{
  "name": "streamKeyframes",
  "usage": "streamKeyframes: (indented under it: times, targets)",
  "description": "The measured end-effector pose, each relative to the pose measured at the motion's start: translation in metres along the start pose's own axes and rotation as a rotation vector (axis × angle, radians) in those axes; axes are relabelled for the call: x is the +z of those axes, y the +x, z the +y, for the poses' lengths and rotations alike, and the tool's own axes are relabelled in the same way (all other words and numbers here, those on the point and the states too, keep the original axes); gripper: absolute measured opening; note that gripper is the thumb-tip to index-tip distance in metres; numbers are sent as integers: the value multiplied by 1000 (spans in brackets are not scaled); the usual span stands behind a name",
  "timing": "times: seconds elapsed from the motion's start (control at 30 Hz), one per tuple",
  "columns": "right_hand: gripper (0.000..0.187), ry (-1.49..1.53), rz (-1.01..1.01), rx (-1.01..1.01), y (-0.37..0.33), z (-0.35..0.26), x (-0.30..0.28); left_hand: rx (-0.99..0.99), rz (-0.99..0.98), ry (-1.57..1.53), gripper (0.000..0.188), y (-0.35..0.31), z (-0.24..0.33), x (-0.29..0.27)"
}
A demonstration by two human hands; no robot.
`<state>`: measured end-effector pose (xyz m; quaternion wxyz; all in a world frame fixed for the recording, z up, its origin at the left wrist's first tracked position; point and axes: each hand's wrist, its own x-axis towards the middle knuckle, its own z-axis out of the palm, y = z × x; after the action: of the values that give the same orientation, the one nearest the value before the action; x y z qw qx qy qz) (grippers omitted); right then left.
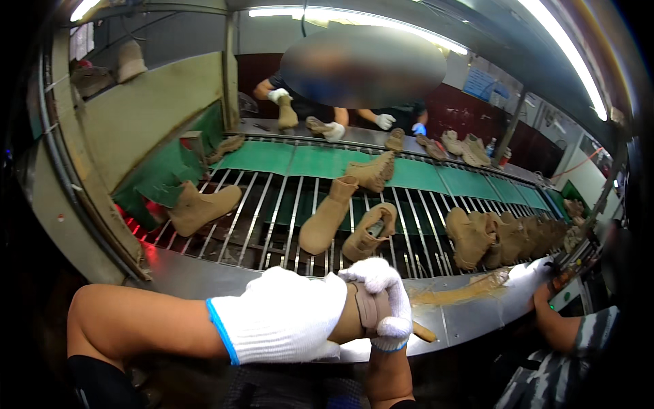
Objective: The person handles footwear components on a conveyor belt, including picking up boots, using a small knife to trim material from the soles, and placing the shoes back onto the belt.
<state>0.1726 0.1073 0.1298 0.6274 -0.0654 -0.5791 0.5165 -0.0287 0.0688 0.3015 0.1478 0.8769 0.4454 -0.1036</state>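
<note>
A tan boot (351, 317) is held low in front of me, above the metal edge of the bench. My left hand (289, 317), in a white knit glove with a blue cuff edge, lies round it from the left, most of its fingers hidden. On the other side my right hand (381, 300), gloved in white too, has its fingers curled over the boot beside a smooth brownish panel (372, 308). A short yellowish stick end (424, 332) shows just right of that hand; whether it is held I cannot tell. Beyond, two tan boots (328, 217) (371, 232) rest on the rollers.
Another boot (204, 208) stands near a green curtain (146, 180) at left. A row of boots (470, 238) lines the right side. Tape covers part of the metal ledge (470, 313). Gloved co-workers handle shoes across the green belt (320, 160); another person's arm (555, 320) is at right.
</note>
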Motion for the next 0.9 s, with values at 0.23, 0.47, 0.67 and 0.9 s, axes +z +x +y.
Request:
streamKeyframes:
  times: [0.23,0.47,0.67,0.9]
  targets:
    - [44,-21,52,186,-18,-45,5,176,147,-41,71,14,5,36]
    - [18,-707,-117,311,16,-85,18,198,120,20,73,16,-2,6]
    - [17,-1352,50,-208,55,-28,32,-157,231,-43,93,6,-69,-2]
    - [52,-1862,-91,708,-180,-80,-177,-775,361,-454,109,-78,-159,185]
